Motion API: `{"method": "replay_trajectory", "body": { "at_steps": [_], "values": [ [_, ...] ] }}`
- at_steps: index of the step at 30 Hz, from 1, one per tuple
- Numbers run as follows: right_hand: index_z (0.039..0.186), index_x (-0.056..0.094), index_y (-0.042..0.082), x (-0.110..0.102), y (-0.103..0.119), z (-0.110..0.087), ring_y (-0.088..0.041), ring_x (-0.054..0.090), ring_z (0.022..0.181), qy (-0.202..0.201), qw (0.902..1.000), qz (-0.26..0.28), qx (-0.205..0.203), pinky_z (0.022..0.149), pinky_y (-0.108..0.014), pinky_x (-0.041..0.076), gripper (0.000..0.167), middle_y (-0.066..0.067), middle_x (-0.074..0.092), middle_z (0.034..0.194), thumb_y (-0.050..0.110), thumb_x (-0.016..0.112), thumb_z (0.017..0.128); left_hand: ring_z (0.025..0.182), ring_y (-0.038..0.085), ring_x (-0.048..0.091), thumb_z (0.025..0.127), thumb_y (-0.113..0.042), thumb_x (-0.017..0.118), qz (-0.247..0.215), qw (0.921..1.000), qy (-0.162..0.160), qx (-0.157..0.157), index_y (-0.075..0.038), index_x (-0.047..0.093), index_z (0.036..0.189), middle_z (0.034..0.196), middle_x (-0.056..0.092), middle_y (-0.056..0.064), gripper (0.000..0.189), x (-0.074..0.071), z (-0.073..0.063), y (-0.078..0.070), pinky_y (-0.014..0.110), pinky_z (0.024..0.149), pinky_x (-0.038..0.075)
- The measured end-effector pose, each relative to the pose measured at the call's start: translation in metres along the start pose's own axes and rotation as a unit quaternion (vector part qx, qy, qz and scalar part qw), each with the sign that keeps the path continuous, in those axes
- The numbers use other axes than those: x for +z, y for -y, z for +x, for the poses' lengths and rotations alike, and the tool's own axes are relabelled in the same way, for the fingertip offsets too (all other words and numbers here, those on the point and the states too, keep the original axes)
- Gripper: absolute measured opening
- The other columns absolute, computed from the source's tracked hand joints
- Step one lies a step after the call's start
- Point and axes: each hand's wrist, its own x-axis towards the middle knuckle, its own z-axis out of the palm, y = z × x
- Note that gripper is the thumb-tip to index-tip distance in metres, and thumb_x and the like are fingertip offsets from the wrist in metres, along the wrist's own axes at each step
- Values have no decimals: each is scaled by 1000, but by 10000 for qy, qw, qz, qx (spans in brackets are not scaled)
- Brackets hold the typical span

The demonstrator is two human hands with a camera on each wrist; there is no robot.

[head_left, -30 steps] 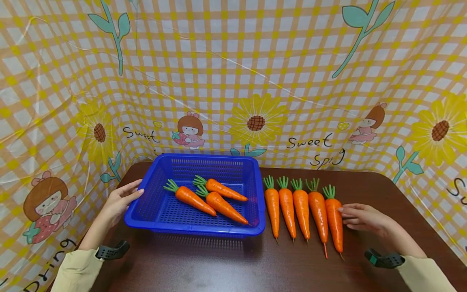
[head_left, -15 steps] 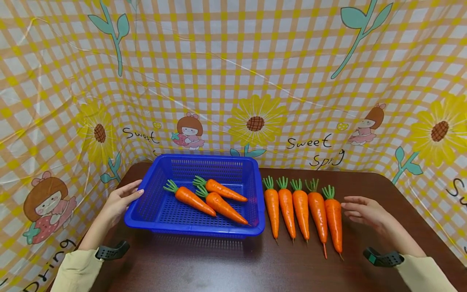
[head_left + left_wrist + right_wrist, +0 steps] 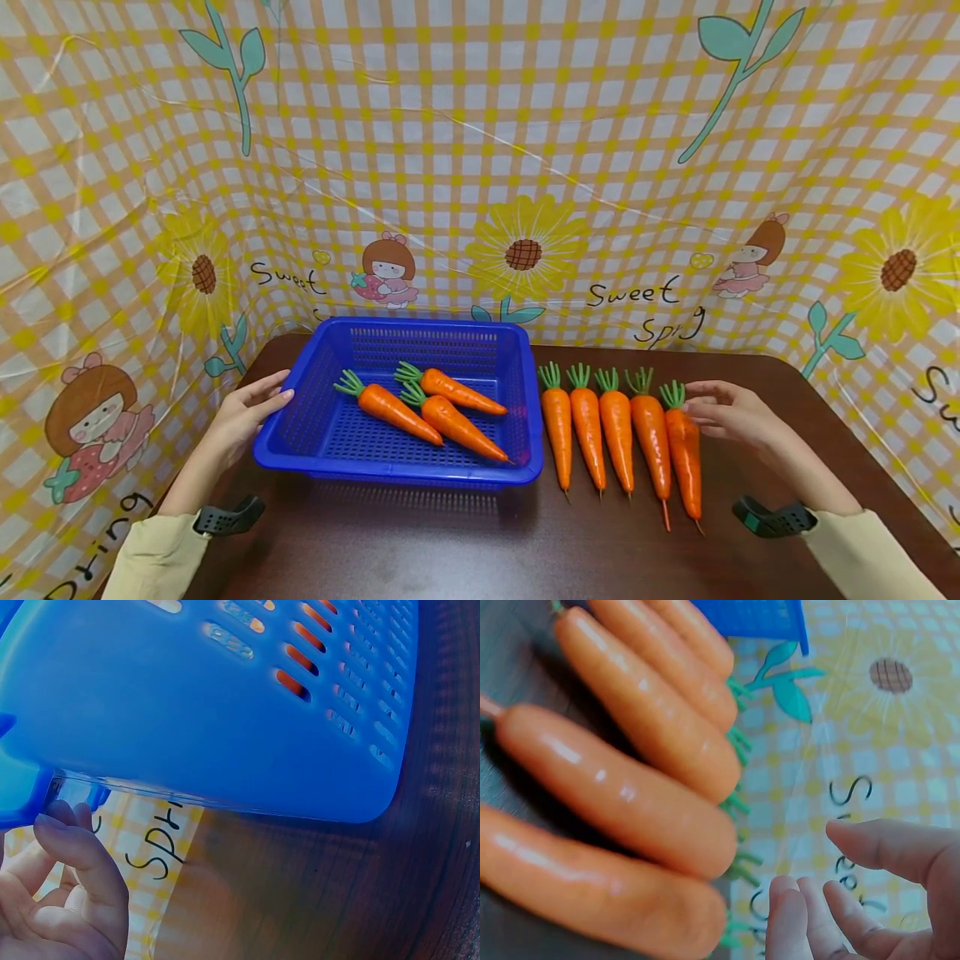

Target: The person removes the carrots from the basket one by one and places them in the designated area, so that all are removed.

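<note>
A blue plastic basket [image 3: 397,472] stands at the left of the table with 3 carrots [image 3: 463,428] inside, green stems toward the back left. My left hand [image 3: 242,414] is at its left rim, thumb and fingers holding the edge; the left wrist view shows the fingertips against the rim [image 3: 30,802]. Right of the basket, several carrots lie side by side in a row, stems away from me. Beside the stem end of the rightmost carrot [image 3: 684,462] is my right hand [image 3: 729,414], its thumb and fingers apart with nothing between them. Whether a fingertip touches that carrot, I cannot tell.
The dark brown table [image 3: 420,546] runs under everything. Checked cloth [image 3: 585,158] printed with sunflowers and figures hangs behind and on both sides. The row's leftmost carrot [image 3: 557,437] lies close against the basket's right side.
My right hand has left the rightmost carrot's side and shifted back and left, over toward its stem end. The left hand, basket and carrots look unmoved.
</note>
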Motion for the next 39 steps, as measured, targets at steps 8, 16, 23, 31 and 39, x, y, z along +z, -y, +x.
{"method": "replay_trajectory", "body": {
  "at_steps": [8,16,23,31,39],
  "values": [
    [139,33,-11,14,28,1,2,64,85,108,9991,-347,-234,80,-31,57,59,-11,64,113,23,56,97,83,0,62,95,-28,61,24,10000,9,-10,-1,29,150,101,55,-15,68,0,0,0,24,72,57],
    [140,37,-5,33,51,4,-4,65,88,156,9982,-469,-330,81,-34,56,61,-19,58,121,26,62,94,83,1,62,94,-31,63,24,10000,-31,14,-3,34,148,101,55,-15,68,0,-1,0,24,73,57],
    [139,40,-3,51,72,5,-21,63,99,349,9962,-573,-557,79,-35,56,59,-25,55,123,24,64,92,83,1,63,94,-29,62,18,10000,10,22,-2,31,149,101,55,-14,68,0,-1,1,25,72,57],
    [135,45,-1,72,101,8,-20,64,93,499,9925,-718,-851,77,-35,56,54,-22,58,118,21,67,90,83,0,62,95,-27,62,-20,10000,-30,-5,-2,31,149,101,55,-15,67,0,1,2,24,72,56],
    [132,48,1,92,125,19,-20,63,92,715,9900,-871,-854,77,-36,56,52,-16,60,112,20,69,88,83,1,62,95,-27,62,-37,10000,-6,55,-1,31,149,102,55,-15,67,-1,1,2,25,72,57]
  ]
}}
